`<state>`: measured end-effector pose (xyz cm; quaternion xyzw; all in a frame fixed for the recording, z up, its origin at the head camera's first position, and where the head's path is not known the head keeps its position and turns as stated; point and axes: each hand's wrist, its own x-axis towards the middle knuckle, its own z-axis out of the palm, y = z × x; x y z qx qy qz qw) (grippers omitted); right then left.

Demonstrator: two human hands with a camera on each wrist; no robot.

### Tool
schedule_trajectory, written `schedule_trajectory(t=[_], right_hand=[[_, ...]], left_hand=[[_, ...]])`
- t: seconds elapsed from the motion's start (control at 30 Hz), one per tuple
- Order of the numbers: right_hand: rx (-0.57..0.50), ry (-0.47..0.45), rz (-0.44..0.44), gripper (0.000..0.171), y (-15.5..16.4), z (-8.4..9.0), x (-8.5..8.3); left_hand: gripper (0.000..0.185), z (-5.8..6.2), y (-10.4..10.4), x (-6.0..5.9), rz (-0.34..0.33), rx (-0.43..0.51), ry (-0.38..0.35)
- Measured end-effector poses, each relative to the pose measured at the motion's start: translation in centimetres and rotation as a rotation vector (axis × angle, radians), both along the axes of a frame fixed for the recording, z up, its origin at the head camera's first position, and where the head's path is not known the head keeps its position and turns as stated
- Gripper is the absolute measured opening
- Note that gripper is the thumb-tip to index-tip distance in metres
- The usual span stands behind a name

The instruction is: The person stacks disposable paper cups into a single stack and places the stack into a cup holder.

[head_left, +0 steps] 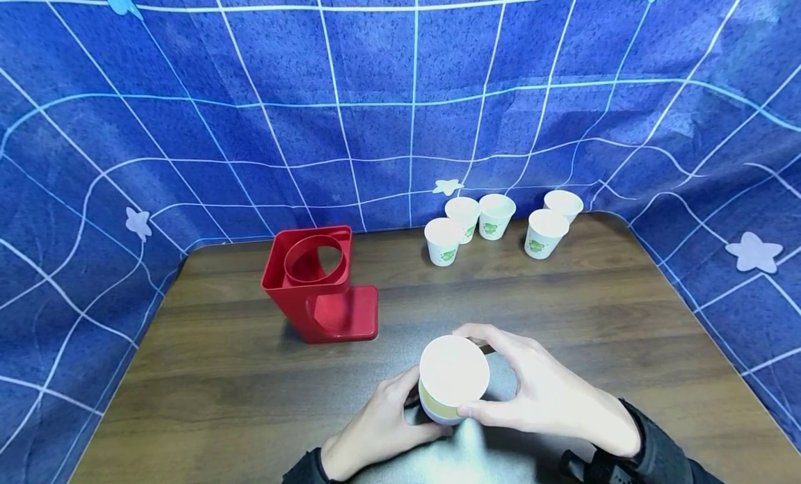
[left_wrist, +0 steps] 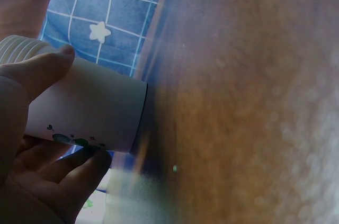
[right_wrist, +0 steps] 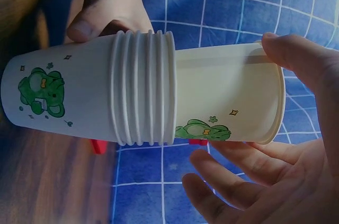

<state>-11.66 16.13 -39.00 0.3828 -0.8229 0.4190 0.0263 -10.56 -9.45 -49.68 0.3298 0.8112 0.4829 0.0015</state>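
My left hand (head_left: pixel 382 428) grips a stack of nested white paper cups (right_wrist: pixel 85 97) printed with a green cartoon animal, near the front of the table. In the left wrist view its thumb and fingers lie around the stack, whose base is close to the tabletop. With thumb and fingertips at the rim, my right hand (head_left: pixel 544 390) holds the uppermost paper cup (right_wrist: pixel 228 89). That cup stands partly out of the stack, its lower part hidden inside the others. From the head view I look down on its rim.
A red plastic stand (head_left: pixel 358 310) with a round ring and a flat base is at the left of the wooden table (head_left: pixel 219 386). Several single paper cups (head_left: pixel 442 242) stand upright along the back right. Blue gridded cloth (head_left: pixel 375 122) rises behind the table and at both sides.
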Motion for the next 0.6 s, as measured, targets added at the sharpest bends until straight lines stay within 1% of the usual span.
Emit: schedule_trajectory(t=[0.07, 0.17, 0.3, 0.4, 0.53, 0.6], right_hand=[[0.008, 0.004, -0.011, 0.068, 0.0, -0.2, 0.0], [0.014, -0.001, -0.018, 0.067, 0.0, -0.6, 0.1], [0.012, -0.01, -0.017, 0.064, 0.0, -1.0, 0.1], [0.011, -0.016, -0.014, 0.062, 0.0, -1.5, 0.1], [0.01, -0.035, -0.008, 0.061, -0.2, -2.0, 0.1], [0.008, -0.028, -0.003, 0.06, -0.2, -2.3, 0.2]], left_hand=[[0.069, 0.0, 0.0, 0.0, 0.0, 0.002, -0.005], [0.069, -0.2, 0.1, 0.0, -0.002, 0.006, 0.018], [0.07, -0.3, 0.2, -0.1, -0.014, 0.028, 0.026], [0.071, -0.2, 0.2, -0.1, -0.019, 0.043, -0.006], [0.072, -0.2, 0.2, 0.0, -0.011, 0.039, -0.01], [0.071, -0.2, 0.2, 0.0, -0.007, 0.038, -0.004]])
